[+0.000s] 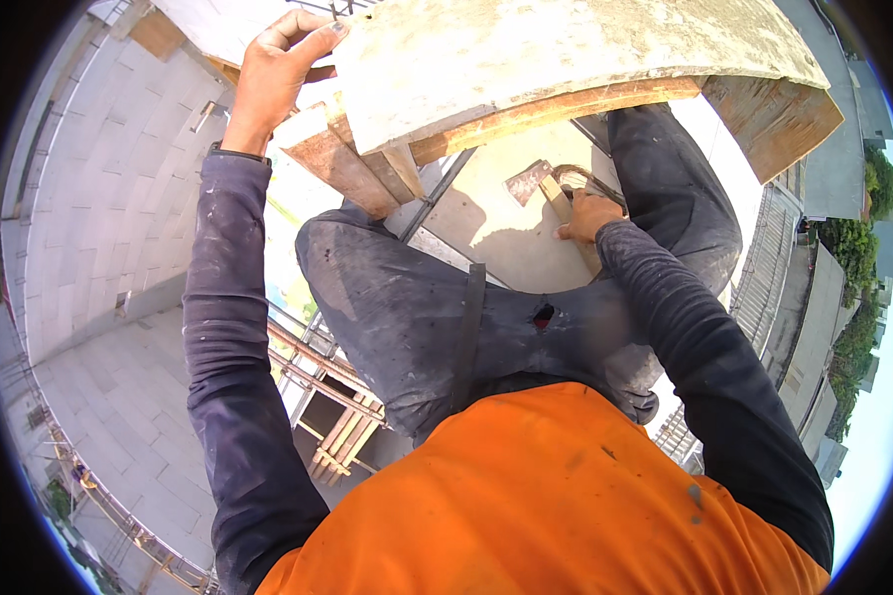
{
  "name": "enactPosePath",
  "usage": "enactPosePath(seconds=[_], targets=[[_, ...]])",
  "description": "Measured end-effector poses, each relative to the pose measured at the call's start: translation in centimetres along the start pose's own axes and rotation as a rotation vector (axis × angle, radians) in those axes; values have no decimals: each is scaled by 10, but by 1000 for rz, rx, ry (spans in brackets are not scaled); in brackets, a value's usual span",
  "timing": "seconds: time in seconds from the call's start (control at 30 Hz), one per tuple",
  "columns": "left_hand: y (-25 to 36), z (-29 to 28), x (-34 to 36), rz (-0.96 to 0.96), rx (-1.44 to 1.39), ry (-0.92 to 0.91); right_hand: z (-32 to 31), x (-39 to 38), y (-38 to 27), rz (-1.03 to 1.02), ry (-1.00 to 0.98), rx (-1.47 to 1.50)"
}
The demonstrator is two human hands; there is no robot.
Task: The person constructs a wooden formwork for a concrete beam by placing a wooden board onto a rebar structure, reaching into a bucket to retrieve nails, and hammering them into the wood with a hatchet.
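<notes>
My left hand is up at the top left, fingers curled and thumb at the upper left corner of a pale curved board, beside thin dark metal. Wooden blocks are fixed under that board. My right hand is closed around a tool with a flat metal blade and wooden handle, over a dusty pale surface between my legs. A brown loop, perhaps cord or wire, lies beside it; part of the tool is hidden by my hand.
I sit high up, legs bent around the work. A plywood piece adjoins the board at right. Below left are a block-paved surface, metal bars and timber slats. Railings, rooftops and trees lie beyond at right.
</notes>
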State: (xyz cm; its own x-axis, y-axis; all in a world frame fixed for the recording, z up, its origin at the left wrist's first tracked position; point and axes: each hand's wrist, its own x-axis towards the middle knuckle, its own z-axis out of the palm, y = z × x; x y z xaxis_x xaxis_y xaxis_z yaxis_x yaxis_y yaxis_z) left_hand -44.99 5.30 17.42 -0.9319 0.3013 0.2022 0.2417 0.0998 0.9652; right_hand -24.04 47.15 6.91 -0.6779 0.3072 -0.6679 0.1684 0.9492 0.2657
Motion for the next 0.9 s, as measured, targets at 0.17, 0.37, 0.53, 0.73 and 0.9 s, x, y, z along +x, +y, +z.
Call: enactPosePath(seconds=[0.17, 0.37, 0.53, 0.73, 0.9], targets=[[2, 6, -1, -11, 14, -5, 15, 10, 5, -36, 30, 48], [10, 9, -3, -32, -24, 13, -7, -19, -9, -174, 180, 455], [8, 7, -2, -54, -72, 0, -37, -70, -20, -549, 151, 872], [5, 10, -4, -21, -89, 11, -97, -172, -30, -832, 97, 927], [9, 10, -6, 3, -115, -2, -172, -242, -51, -852, 193, 1210]])
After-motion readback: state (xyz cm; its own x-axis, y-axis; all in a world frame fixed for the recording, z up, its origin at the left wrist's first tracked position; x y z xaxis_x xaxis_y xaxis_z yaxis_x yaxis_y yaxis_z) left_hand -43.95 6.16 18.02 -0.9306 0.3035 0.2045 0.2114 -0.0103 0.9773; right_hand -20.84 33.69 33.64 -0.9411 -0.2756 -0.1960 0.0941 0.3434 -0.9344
